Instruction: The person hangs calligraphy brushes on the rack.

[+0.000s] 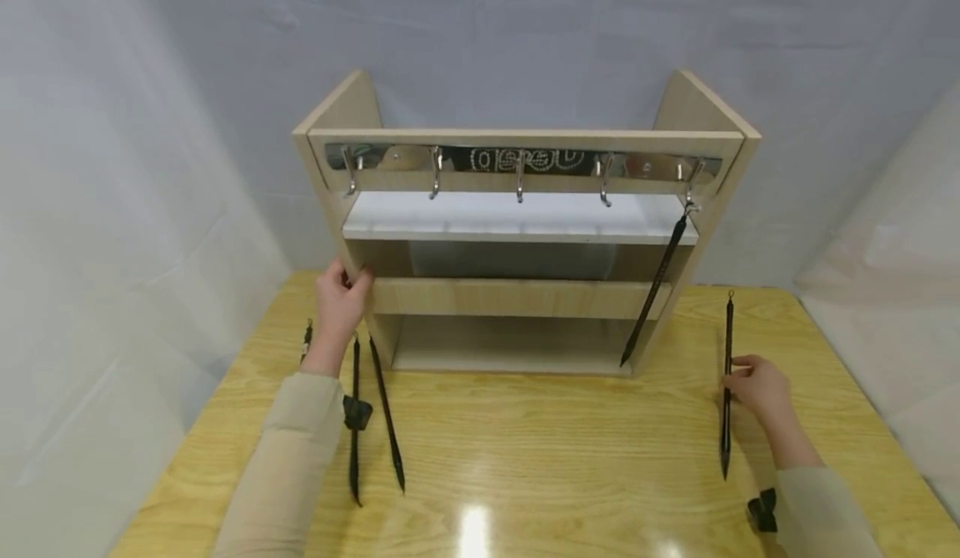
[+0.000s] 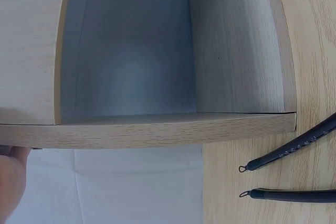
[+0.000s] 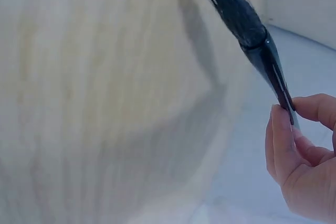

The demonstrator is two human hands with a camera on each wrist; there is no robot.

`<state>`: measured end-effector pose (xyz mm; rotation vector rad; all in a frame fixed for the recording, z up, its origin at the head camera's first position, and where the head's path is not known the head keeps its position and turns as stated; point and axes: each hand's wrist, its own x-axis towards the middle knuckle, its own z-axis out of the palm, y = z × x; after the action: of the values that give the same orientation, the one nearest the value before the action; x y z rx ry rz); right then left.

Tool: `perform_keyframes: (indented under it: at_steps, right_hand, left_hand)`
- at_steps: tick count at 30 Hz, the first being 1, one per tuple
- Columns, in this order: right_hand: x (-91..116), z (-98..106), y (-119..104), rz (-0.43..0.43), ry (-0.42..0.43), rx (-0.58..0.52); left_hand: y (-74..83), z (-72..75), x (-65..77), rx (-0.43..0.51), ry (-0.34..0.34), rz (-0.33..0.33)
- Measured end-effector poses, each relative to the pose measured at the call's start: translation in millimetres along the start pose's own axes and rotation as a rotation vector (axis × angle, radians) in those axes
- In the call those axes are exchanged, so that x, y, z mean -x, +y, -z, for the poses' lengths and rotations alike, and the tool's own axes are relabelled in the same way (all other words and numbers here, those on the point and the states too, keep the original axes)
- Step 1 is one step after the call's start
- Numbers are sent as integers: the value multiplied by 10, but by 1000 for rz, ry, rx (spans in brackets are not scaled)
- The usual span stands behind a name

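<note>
My right hand (image 1: 761, 387) pinches a black ink brush (image 1: 727, 349) by its handle between thumb and fingers. The brush hangs with its loop up and its dark bristles (image 3: 236, 17) pointing down. With thumb and fingers bent around the edge, my left hand (image 1: 341, 304) grips the left side panel of a small wooden shelf unit (image 1: 517, 298). Another black brush (image 1: 660, 279) hangs at a slant by its loop from the rightmost metal hook (image 1: 693, 181). Two more brushes lie left of the unit, one slanted brush (image 1: 387, 420) and one straighter brush (image 1: 355, 466).
A shiny hook rail (image 1: 645, 166) with several hooks runs across the unit's upper front. The unit stands toward the back of a wood-grain table (image 1: 525, 441). A small dark looped end (image 1: 307, 337) shows beside my left wrist. Pale cloth (image 1: 487, 32) surrounds the table.
</note>
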<state>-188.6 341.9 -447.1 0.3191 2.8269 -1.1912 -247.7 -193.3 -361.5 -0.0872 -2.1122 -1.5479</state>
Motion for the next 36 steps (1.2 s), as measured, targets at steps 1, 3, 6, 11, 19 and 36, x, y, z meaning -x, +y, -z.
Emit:
perform_keyframes:
  at_steps: [1, 3, 6, 11, 19, 36]
  right_hand:
    - [13, 9, -22, 7, 14, -1]
    - [39, 24, -67, 21, 39, 4]
    - [84, 33, -139, 47, 75, -2]
    - [174, 36, -251, 93, 136, -33]
    - [308, 64, -441, 145, 217, -41]
    - [546, 65, -797, 253, 296, -102]
  left_hand:
    - [37, 1, 13, 2, -2, -1]
    - [126, 5, 50, 2, -8, 4]
    - [227, 5, 94, -17, -13, 4]
    - [265, -1, 111, -33, -15, 8]
    - [251, 9, 99, -13, -21, 13]
    - [-100, 0, -12, 0, -9, -8]
